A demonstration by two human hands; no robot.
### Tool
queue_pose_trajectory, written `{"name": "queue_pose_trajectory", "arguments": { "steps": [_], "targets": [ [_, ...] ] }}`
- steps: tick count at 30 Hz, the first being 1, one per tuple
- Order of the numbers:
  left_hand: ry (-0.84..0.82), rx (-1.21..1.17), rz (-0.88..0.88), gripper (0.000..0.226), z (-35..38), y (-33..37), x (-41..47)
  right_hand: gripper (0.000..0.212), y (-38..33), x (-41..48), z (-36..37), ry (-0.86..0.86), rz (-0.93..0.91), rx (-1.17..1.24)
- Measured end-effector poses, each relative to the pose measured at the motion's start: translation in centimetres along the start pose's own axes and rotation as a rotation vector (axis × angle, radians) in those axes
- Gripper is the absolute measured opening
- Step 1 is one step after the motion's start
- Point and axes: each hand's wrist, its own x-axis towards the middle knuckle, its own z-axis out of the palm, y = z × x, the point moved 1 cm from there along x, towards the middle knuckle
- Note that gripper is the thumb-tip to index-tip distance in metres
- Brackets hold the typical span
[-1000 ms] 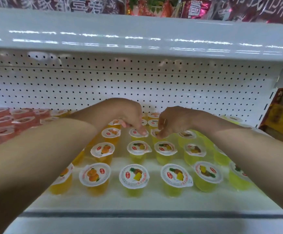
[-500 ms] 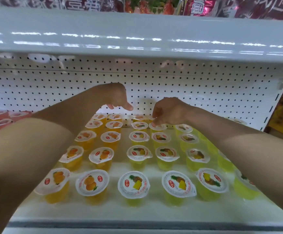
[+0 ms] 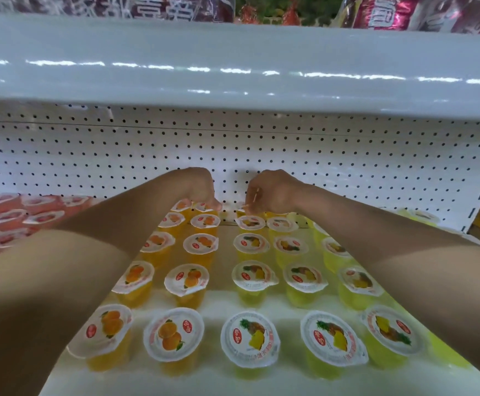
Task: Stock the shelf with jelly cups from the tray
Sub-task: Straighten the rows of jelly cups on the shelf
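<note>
- Two hands work at once: the left hand [image 3: 196, 187] and right hand [image 3: 276, 192] both reach to the rear of the shelf [image 3: 218, 302], just in front of the pegboard back [image 3: 347, 155].
- Left grip: fingers are curled down over the rearmost of the orange jelly cups [image 3: 173, 334]. Can't tell if it holds a cup or only touches a lid.
- Right grip: narrow, with fingertips bunched and pointing down at the back of the pineapple jelly cups [image 3: 250, 338]. The hand itself hides any pinch, so can't tell.
- Layout: orange columns on the left, pineapple on the right, all lids up. Red jelly cups [image 3: 4, 221] sit further left.
- My read is one flavour per column, so each hand serves its own block.
- Likely step: seating or squaring the back row. Working the rear first makes sense, since full front rows would block the reach.
- Tray: not in view.
- Risk, as I judge it: both forearms pass low over the front rows, so pulling out carelessly could knock cups over.
</note>
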Motion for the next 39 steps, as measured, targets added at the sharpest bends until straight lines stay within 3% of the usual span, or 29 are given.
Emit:
{"name": "queue_pose_trajectory", "arguments": {
  "steps": [12, 16, 20, 33, 39],
  "targets": [
    [-0.132, 0.088, -0.127, 0.071, 1.1, 0.3, 2.2, 0.03, 0.3, 3.2, 1.7, -0.02, 0.09, -0.124],
    [-0.015, 0.126, -0.092, 0.057, 1.2, 0.3, 2.5, 0.027, 0.4, 3.5, 1.8, -0.027, 0.093, -0.124],
    [0.1, 0.082, -0.065, 0.058, 1.1, 0.7, 1.9, 0.028, 0.3, 3.8, 2.0, -0.021, 0.11, -0.14],
    [0.196, 0.018, -0.053, 0.052, 1.4, 1.6, 0.0, 0.037, 0.8, 4.1, 2.1, -0.006, 0.125, -0.136],
    [0.308, -0.023, -0.012, 0.054, 0.2, 2.4, -0.4, 0.035, 3.1, 2.0, -2.3, 0.015, 0.113, -0.134]
  ]
}}
